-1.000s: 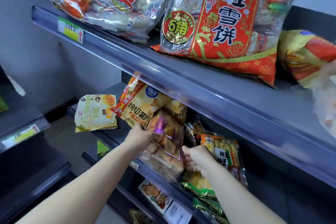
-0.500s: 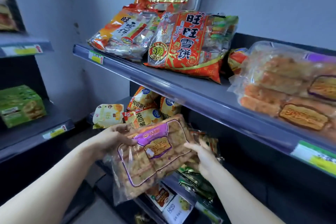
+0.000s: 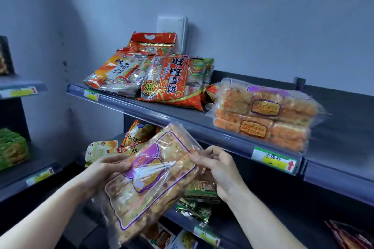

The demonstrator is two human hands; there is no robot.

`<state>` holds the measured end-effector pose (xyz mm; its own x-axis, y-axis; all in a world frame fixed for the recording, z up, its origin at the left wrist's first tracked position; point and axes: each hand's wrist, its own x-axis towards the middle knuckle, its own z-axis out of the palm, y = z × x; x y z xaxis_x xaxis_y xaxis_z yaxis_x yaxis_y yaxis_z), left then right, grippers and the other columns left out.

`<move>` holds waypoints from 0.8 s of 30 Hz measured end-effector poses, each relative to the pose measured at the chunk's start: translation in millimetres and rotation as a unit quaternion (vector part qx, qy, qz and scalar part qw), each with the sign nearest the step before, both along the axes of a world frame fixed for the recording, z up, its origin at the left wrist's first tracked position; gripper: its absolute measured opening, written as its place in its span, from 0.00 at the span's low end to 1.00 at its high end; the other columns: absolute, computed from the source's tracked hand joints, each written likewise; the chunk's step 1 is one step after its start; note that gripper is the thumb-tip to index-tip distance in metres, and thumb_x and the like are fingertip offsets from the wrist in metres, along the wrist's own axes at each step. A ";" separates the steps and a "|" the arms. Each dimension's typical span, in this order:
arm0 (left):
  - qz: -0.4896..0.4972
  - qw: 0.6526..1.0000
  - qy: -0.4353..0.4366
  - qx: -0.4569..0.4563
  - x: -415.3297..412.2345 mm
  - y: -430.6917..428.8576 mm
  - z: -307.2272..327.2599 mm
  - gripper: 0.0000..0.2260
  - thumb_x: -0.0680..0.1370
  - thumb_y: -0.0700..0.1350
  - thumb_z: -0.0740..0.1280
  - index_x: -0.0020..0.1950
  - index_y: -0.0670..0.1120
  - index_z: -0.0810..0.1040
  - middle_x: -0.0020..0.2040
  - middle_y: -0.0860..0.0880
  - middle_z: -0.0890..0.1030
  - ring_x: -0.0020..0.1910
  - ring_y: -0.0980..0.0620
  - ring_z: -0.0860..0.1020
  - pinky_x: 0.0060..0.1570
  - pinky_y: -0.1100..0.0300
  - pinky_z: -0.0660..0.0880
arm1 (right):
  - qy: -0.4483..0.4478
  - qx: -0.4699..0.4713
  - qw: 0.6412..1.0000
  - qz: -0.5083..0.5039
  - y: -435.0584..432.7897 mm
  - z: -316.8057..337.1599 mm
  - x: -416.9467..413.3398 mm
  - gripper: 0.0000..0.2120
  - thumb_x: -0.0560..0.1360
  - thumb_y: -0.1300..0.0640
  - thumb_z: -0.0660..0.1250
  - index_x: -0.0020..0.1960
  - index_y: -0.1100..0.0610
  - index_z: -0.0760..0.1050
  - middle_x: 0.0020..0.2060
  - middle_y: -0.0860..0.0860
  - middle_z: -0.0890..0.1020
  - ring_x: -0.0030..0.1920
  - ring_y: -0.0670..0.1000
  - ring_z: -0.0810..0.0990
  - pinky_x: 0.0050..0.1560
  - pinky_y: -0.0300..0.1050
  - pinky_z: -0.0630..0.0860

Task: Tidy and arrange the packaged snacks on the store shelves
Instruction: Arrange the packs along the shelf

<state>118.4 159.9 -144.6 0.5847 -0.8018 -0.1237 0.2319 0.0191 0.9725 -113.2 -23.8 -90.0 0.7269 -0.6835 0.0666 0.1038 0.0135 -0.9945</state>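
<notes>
- A person holds a clear pack of golden snack bars with a purple label, tilted, in mid-air in front of the shelving and just below the front rail of the top shelf.
- The left hand grips the pack's left edge, its fingers curled behind the wrapper and its thumb on the front.
- The right hand pinches the pack's upper right edge between curled fingers and thumb.
- Above and to the right, a stack of like packs lies on the top shelf, just behind a green and yellow price tag on the rail.
- To the left of the stack lies a red cracker bag, with an orange bag beside it and a red bag propped against the wall behind both.
- A white box is fixed to the wall above them.
- On the shelf below, chip bags and a pale bag show behind the held pack, and green packs show under its right end.
- A green carton sits on a separate shelf at far left.
</notes>
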 end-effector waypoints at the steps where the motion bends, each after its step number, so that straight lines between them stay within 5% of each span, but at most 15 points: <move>1: 0.006 1.000 -0.019 -0.013 -5.9 -2.1 9.2 0.39 0.49 0.45 0.84 0.58 0.40 0.79 0.51 0.38 0.83 0.44 0.42 0.84 0.43 0.52 0.82 | -0.010 -0.004 1.000 -0.021 5.9 12.0 -5.9 0.12 0.65 0.63 0.77 0.37 0.58 0.73 0.37 0.58 0.80 0.35 0.54 0.80 0.34 0.47 0.78; 5: 0.069 0.990 -0.073 -0.100 -30.6 -9.1 47.4 0.27 0.62 0.55 0.78 0.55 0.42 0.81 0.48 0.40 0.85 0.39 0.45 0.84 0.38 0.55 0.81 | -0.071 -0.003 0.993 -0.093 22.8 59.8 -31.1 0.14 0.67 0.63 0.75 0.32 0.54 0.71 0.34 0.54 0.82 0.37 0.54 0.80 0.42 0.51 0.76; 8: 0.141 0.971 -0.138 -0.131 -39.5 -21.2 77.2 0.35 0.57 0.72 0.73 0.54 0.49 0.82 0.51 0.46 0.85 0.51 0.44 0.82 0.58 0.46 0.75 | -0.135 0.016 0.980 -0.148 26.4 95.5 -53.4 0.16 0.68 0.64 0.74 0.28 0.52 0.71 0.31 0.51 0.82 0.34 0.50 0.80 0.43 0.51 0.78; 10: 0.150 0.963 -0.157 -0.162 -50.6 -31.2 99.6 0.34 0.62 0.75 0.67 0.58 0.52 0.80 0.59 0.50 0.81 0.60 0.47 0.78 0.66 0.43 0.69 | -0.179 0.034 0.967 -0.179 25.1 117.1 -68.2 0.12 0.69 0.64 0.73 0.33 0.52 0.74 0.32 0.51 0.83 0.35 0.50 0.81 0.37 0.49 0.80; 15: 0.012 0.965 -0.152 -0.214 -75.0 -70.4 144.2 0.42 0.65 0.75 0.65 0.74 0.57 0.63 0.72 0.50 0.70 0.70 0.45 0.70 0.64 0.37 0.68 | -0.261 0.089 0.925 -0.262 6.1 158.7 -97.6 0.08 0.71 0.63 0.72 0.40 0.55 0.72 0.43 0.55 0.81 0.43 0.54 0.81 0.30 0.43 0.79; 20: -0.071 0.944 -0.262 -0.189 -110.8 -119.4 178.8 0.47 0.59 0.79 0.63 0.74 0.60 0.64 0.72 0.57 0.69 0.70 0.53 0.68 0.66 0.48 0.63 | -0.285 0.129 0.900 -0.303 -37.5 184.0 -117.1 0.07 0.70 0.63 0.73 0.45 0.56 0.76 0.52 0.56 0.78 0.53 0.54 0.78 0.33 0.46 0.82; 24: -0.073 0.949 -0.266 -0.153 -120.0 -161.7 192.5 0.52 0.56 0.82 0.60 0.75 0.58 0.62 0.75 0.54 0.65 0.74 0.50 0.62 0.73 0.42 0.54 | -0.267 0.150 0.897 -0.319 -80.9 189.3 -121.3 0.14 0.67 0.64 0.75 0.51 0.59 0.77 0.57 0.58 0.75 0.56 0.57 0.75 0.31 0.47 0.81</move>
